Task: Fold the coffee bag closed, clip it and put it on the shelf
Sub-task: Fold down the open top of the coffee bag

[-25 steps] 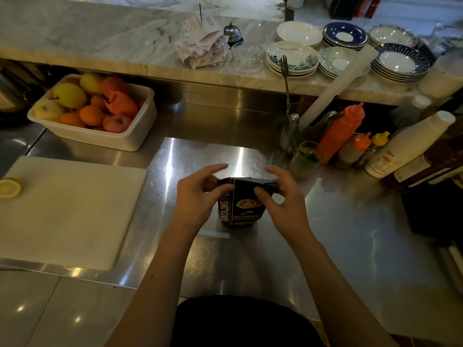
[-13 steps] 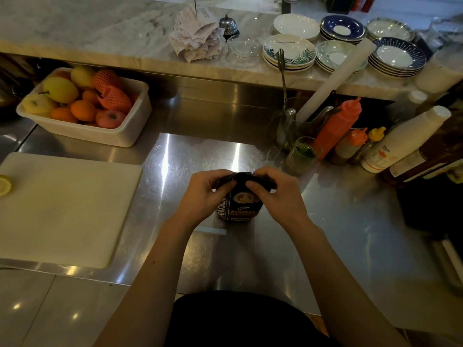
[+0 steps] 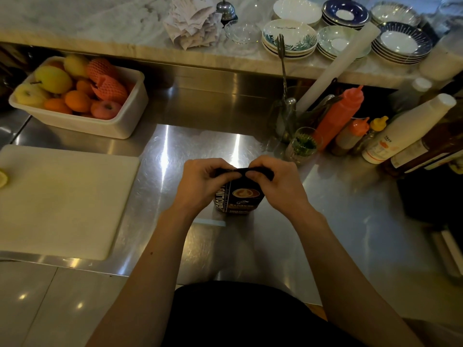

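A dark coffee bag point(image 3: 240, 200) with a latte picture and pale lettering stands upright on the steel counter point(image 3: 338, 221), in the middle of the view. My left hand point(image 3: 200, 181) pinches the left end of its rolled-down top edge. My right hand point(image 3: 278, 182) pinches the right end of that edge, and both sets of fingers curl over the fold. A thin pale strip point(image 3: 210, 222) lies flat on the counter just in front of the bag, under my left wrist. No shelf is visible.
A white cutting board point(image 3: 60, 196) lies to the left with a lemon piece point(image 3: 3, 177) at its edge. A fruit tub point(image 3: 82, 121) stands behind it. Sauce bottles point(image 3: 338, 118), a glass point(image 3: 302, 145) and a utensil holder point(image 3: 284, 116) crowd the right. Stacked plates point(image 3: 289, 37) sit on the marble ledge.
My hands have closed in on the bag's top and pressed it down into a tighter fold. The bag looks shorter than a second ago.
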A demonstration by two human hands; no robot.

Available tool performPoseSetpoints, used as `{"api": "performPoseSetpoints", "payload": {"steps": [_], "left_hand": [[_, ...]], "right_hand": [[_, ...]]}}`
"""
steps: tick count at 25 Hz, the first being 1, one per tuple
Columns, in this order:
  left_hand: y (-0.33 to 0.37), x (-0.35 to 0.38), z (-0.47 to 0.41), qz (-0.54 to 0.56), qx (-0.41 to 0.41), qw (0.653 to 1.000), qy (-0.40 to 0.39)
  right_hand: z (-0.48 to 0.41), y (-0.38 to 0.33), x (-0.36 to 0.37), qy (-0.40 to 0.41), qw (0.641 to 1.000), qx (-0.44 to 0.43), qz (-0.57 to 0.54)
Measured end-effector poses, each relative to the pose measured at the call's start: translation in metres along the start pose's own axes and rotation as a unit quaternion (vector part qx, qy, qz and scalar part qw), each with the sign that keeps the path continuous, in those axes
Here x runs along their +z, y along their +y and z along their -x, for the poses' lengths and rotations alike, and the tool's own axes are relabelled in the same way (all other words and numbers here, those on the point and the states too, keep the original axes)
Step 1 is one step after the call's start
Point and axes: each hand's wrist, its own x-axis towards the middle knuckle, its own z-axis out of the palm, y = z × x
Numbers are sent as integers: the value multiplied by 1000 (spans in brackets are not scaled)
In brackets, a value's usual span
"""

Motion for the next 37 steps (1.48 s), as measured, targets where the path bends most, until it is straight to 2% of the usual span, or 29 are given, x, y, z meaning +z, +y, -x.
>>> {"api": "performPoseSetpoints", "payload": {"steps": [3, 7, 12, 15, 18, 23, 26, 28, 34, 37], "left_hand": [[-2, -7, -2, -26, 21, 998, -50], [-6, -13, 2, 12, -4, 1000, -10], [-13, -22, 5, -10, -16, 999, -27], [-14, -23, 7, -1, -17, 1000, 16], [-12, -17, 4, 23, -14, 1000, 9], [-22, -14, 0, 50, -56, 996, -40], [-27, -3, 3, 66, -98, 993, -20], [-30, 2, 4, 66, -103, 992, 4], [-41, 6, 11, 60, -107, 992, 30], [-41, 10, 12, 84, -109, 990, 40]], "right_hand": [[-4, 5, -7, -17, 1000, -12, 3], [-4, 7, -9, -8, 1000, -6, -7], [-1, 10, -12, 40, 994, 71, -68], [2, 10, -11, 27, 998, 34, -36], [-2, 13, -14, 36, 999, 17, -26], [4, 16, -8, 60, 993, 38, -93], [10, 18, -2, 69, 981, 64, -169], [10, 18, -3, 47, 976, 69, -203], [13, 24, -7, -104, 952, 112, -265], [15, 27, -1, -127, 950, 117, -261]]}}
